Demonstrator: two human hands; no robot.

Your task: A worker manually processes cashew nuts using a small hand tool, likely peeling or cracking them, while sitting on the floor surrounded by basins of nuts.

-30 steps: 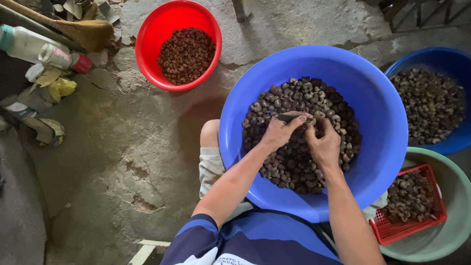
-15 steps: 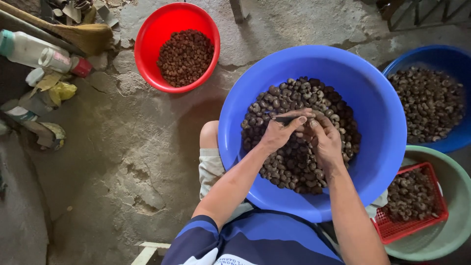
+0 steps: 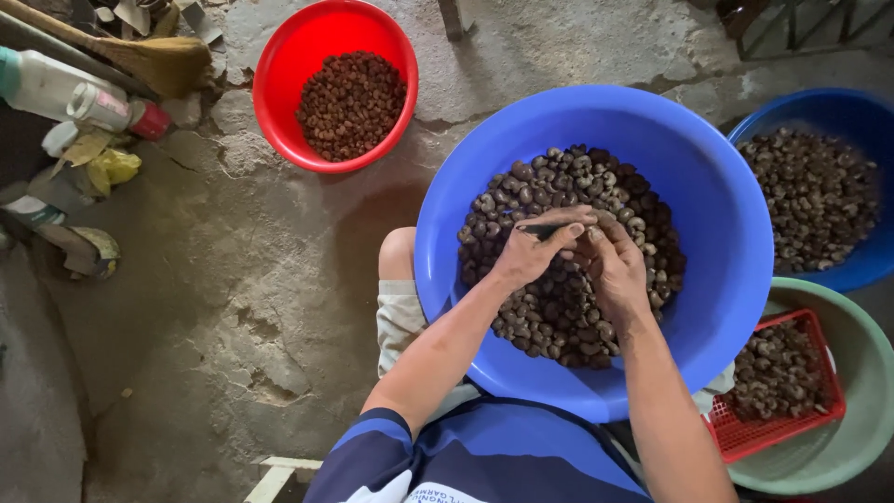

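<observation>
- Open concrete floor (image 3: pixel 186 307) at left and lower left of frame.
- Crowded at right: large blue basin (image 3: pixel 717 233), second blue basin (image 3: pixel 838 107), green basin (image 3: pixel 838 447) holding red basket (image 3: pixel 819 410).
- Red bowl (image 3: pixel 279 84) upper centre; bottle (image 3: pixel 84 98) and broom (image 3: pixel 158 61) upper left.

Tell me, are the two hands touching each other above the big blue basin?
Touching. The head view shows the left hand and right hand meeting at the fingertips, no gap visible.

surface: rough concrete floor (image 3: pixel 233 307) | on it: red basin (image 3: pixel 279 56), blue basin (image 3: pixel 866 107), green basin (image 3: pixel 838 456), bottle (image 3: pixel 74 93)
</observation>
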